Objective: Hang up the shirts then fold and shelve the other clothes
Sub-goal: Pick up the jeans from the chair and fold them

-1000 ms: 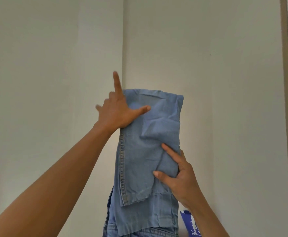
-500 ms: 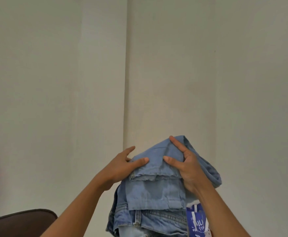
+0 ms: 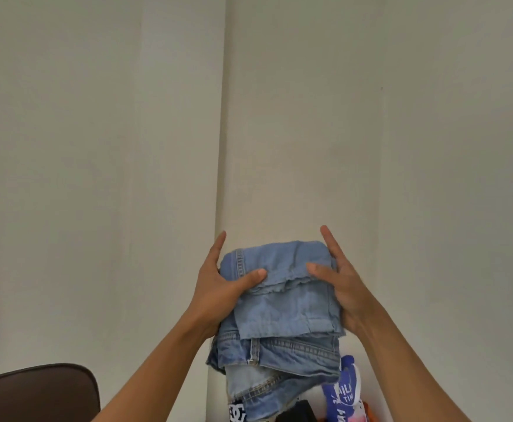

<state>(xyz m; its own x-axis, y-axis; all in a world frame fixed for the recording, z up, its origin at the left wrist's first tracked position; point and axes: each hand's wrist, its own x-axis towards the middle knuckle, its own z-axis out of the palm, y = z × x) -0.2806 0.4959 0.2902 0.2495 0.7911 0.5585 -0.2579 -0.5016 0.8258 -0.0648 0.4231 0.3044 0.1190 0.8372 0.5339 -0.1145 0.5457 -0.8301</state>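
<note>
Left grip [image 3: 218, 287] grasps the folded jeans [image 3: 285, 303] at their left edge, thumb pressed across the front, fingers straight up along the side. Right grip [image 3: 343, 287] grasps the right edge in the same way, thumb on the front fold. Jeans are held up between the 2 grips before a pale wall [image 3: 97, 147], waistband at the lower end. Just below: a blue printed item [image 3: 348, 388] and a black item [image 3: 237, 412] with a white logo. Dark chair back [image 3: 36, 391] at lower left.
</note>
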